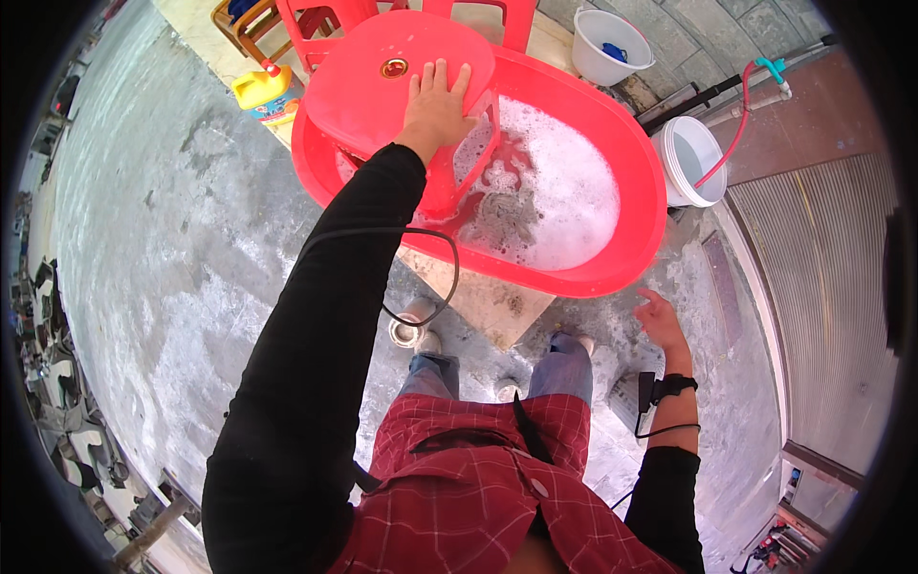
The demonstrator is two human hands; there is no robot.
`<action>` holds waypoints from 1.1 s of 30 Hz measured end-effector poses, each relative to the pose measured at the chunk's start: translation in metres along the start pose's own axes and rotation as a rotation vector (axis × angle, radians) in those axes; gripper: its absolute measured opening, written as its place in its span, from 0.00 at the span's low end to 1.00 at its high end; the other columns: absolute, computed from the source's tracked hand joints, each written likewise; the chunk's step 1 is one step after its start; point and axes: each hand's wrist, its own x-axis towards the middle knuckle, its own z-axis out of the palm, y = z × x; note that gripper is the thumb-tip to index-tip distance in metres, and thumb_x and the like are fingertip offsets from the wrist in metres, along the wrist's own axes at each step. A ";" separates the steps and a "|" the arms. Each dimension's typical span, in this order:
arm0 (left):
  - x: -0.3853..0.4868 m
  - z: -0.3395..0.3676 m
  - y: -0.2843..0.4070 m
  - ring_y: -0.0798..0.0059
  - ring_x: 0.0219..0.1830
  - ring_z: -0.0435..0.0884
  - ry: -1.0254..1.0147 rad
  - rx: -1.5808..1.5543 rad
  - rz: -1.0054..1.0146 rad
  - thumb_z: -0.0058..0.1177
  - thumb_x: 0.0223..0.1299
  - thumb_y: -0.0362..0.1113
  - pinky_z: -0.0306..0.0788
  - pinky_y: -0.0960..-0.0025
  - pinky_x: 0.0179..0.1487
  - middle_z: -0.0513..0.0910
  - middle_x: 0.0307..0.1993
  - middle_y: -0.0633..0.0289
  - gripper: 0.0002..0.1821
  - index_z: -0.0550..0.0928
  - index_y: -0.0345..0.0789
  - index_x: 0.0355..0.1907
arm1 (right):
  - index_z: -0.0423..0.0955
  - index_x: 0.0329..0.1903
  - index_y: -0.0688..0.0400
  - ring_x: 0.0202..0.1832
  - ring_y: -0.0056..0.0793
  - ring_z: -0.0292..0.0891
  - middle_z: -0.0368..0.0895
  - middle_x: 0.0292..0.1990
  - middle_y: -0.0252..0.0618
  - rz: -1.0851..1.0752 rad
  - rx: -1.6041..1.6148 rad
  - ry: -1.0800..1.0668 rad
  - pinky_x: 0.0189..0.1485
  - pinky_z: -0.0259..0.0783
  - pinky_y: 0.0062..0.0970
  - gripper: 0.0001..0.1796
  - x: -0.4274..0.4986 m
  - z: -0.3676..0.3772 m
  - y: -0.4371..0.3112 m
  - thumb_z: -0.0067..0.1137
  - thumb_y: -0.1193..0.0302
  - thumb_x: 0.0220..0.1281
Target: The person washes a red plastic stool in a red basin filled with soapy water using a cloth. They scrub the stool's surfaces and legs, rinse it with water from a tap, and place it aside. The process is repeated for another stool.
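My left hand (435, 100) lies on the seat of a red plastic stool (358, 79), fingers spread and the thumb at the seat's edge. The stool stands in a large red plastic tub (631, 244), its legs down in foamy water (574, 186). In the foam beside the stool is a grey, wet mass (505, 215), apparently a cloth. Outside the tub's near right rim, my right hand (658, 319) hangs in the air with nothing in it, its fingers loosely bent and apart.
More red plastic stools (513, 25) and a wooden chair (251, 29) stand behind the tub. A yellow detergent jug (269, 93) is at its left. A white bucket (609, 61) holds something blue; another bucket (670, 154) has a red hose (735, 133) running into it. A black cable (457, 273) loops by my left sleeve.
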 end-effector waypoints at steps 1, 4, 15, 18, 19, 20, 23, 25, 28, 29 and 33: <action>-0.007 -0.003 0.000 0.49 0.76 0.43 -0.012 -0.006 0.014 0.56 0.55 0.55 0.40 0.49 0.75 0.47 0.74 0.44 0.50 0.48 0.45 0.76 | 0.65 0.65 0.59 0.33 0.21 0.76 0.82 0.34 0.35 -0.009 -0.083 0.003 0.31 0.73 0.22 0.27 -0.005 0.007 -0.008 0.54 0.75 0.61; -0.024 -0.006 -0.002 0.48 0.76 0.42 -0.015 -0.024 0.061 0.57 0.54 0.54 0.40 0.49 0.75 0.47 0.74 0.44 0.50 0.48 0.45 0.76 | 0.67 0.63 0.59 0.31 0.20 0.75 0.82 0.32 0.35 -0.072 0.160 0.014 0.30 0.72 0.22 0.26 -0.013 0.035 -0.031 0.54 0.75 0.61; -0.002 -0.006 -0.004 0.49 0.77 0.41 -0.083 -0.020 0.116 0.60 0.51 0.54 0.39 0.49 0.75 0.46 0.75 0.45 0.54 0.47 0.45 0.76 | 0.72 0.58 0.59 0.30 0.19 0.76 0.81 0.26 0.34 -0.073 0.368 0.037 0.33 0.71 0.25 0.20 0.009 0.114 -0.031 0.58 0.71 0.62; 0.015 0.001 0.002 0.48 0.76 0.42 -0.127 0.067 0.099 0.60 0.50 0.54 0.40 0.49 0.75 0.46 0.74 0.44 0.54 0.47 0.44 0.76 | 0.74 0.55 0.61 0.31 0.22 0.78 0.82 0.26 0.36 -0.126 0.376 0.158 0.35 0.73 0.26 0.19 0.043 0.123 -0.010 0.59 0.71 0.61; 0.022 0.004 0.006 0.48 0.76 0.42 -0.109 0.048 0.114 0.60 0.50 0.54 0.40 0.49 0.75 0.46 0.74 0.44 0.54 0.46 0.44 0.76 | 0.74 0.54 0.61 0.31 0.24 0.79 0.82 0.27 0.38 -0.086 0.399 0.214 0.35 0.74 0.27 0.19 0.054 0.132 -0.007 0.59 0.71 0.60; 0.026 0.007 0.008 0.48 0.76 0.42 -0.109 0.064 0.119 0.60 0.50 0.54 0.40 0.49 0.75 0.46 0.74 0.44 0.54 0.46 0.44 0.76 | 0.75 0.53 0.63 0.32 0.28 0.81 0.83 0.27 0.42 -0.066 0.420 0.281 0.37 0.75 0.28 0.19 0.069 0.138 -0.007 0.58 0.71 0.59; 0.028 0.011 0.010 0.46 0.76 0.43 -0.087 0.070 0.154 0.62 0.49 0.55 0.41 0.48 0.74 0.47 0.74 0.42 0.56 0.46 0.44 0.76 | 0.75 0.53 0.62 0.32 0.31 0.82 0.84 0.28 0.45 -0.035 0.505 0.254 0.38 0.76 0.30 0.19 0.105 0.147 -0.011 0.57 0.71 0.59; 0.028 0.008 0.010 0.45 0.76 0.43 -0.069 0.057 0.154 0.62 0.48 0.55 0.41 0.47 0.74 0.47 0.74 0.41 0.57 0.46 0.43 0.76 | 0.75 0.53 0.62 0.34 0.34 0.83 0.84 0.30 0.45 0.018 0.419 0.225 0.41 0.77 0.31 0.21 0.124 0.153 -0.018 0.58 0.68 0.57; 0.027 0.000 0.012 0.44 0.76 0.42 -0.123 0.030 0.173 0.63 0.47 0.54 0.39 0.46 0.74 0.46 0.73 0.39 0.57 0.46 0.40 0.76 | 0.75 0.55 0.62 0.44 0.41 0.82 0.84 0.41 0.51 0.136 0.281 0.187 0.49 0.75 0.33 0.26 0.157 0.165 -0.037 0.59 0.62 0.54; 0.031 -0.005 0.008 0.44 0.76 0.42 -0.128 0.060 0.216 0.63 0.47 0.54 0.39 0.46 0.74 0.46 0.73 0.39 0.57 0.47 0.39 0.75 | 0.73 0.56 0.62 0.45 0.41 0.81 0.83 0.42 0.51 0.077 0.183 0.221 0.48 0.76 0.34 0.27 0.168 0.173 -0.045 0.59 0.63 0.54; 0.018 -0.019 -0.030 0.45 0.76 0.41 -0.237 -0.050 0.568 0.65 0.44 0.55 0.37 0.43 0.74 0.46 0.73 0.37 0.56 0.53 0.36 0.74 | 0.68 0.62 0.62 0.57 0.45 0.74 0.76 0.54 0.57 0.228 -0.064 0.136 0.57 0.72 0.36 0.36 0.211 0.208 -0.068 0.62 0.60 0.51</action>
